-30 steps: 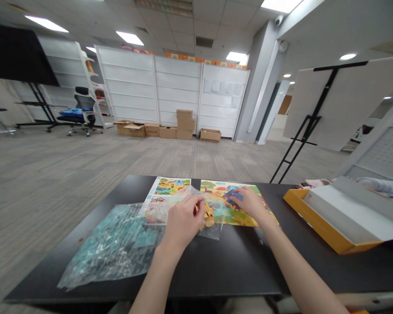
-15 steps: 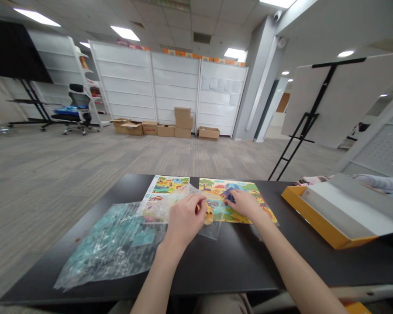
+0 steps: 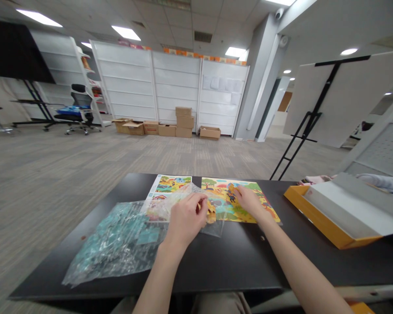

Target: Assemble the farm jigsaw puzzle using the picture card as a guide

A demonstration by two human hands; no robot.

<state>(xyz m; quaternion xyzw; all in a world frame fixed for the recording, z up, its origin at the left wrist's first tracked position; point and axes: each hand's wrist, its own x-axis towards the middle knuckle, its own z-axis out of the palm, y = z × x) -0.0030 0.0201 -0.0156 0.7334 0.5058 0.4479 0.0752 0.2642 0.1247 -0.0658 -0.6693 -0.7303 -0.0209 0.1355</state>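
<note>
My left hand (image 3: 188,216) is closed in a pinch on a clear plastic bag (image 3: 212,230) with yellow puzzle-like pieces (image 3: 211,213) inside. Its fingertips face right, beside those pieces. Over the colourful picture board (image 3: 216,185), my right hand (image 3: 249,201) pinches a small yellow-and-blue puzzle piece (image 3: 232,188); whether the piece touches the board I cannot tell. Left of the board lies a printed picture sheet (image 3: 162,185), partly covered by the clear bag. A larger clear bag of teal pieces (image 3: 118,235) rests on the table to the left of my left hand.
An open yellow box (image 3: 330,226) with a white inside sits at the right of the black table (image 3: 229,261), with folded cloth (image 3: 380,181) behind it. A small brown spot (image 3: 262,238) shows near my right forearm. Cardboard boxes (image 3: 183,122) stand by the far white shelving.
The piece in my right hand showed a dark blue face and now shows yellow. My right hand has shifted slightly right and up. My left hand keeps its pinch in nearly the same place.
</note>
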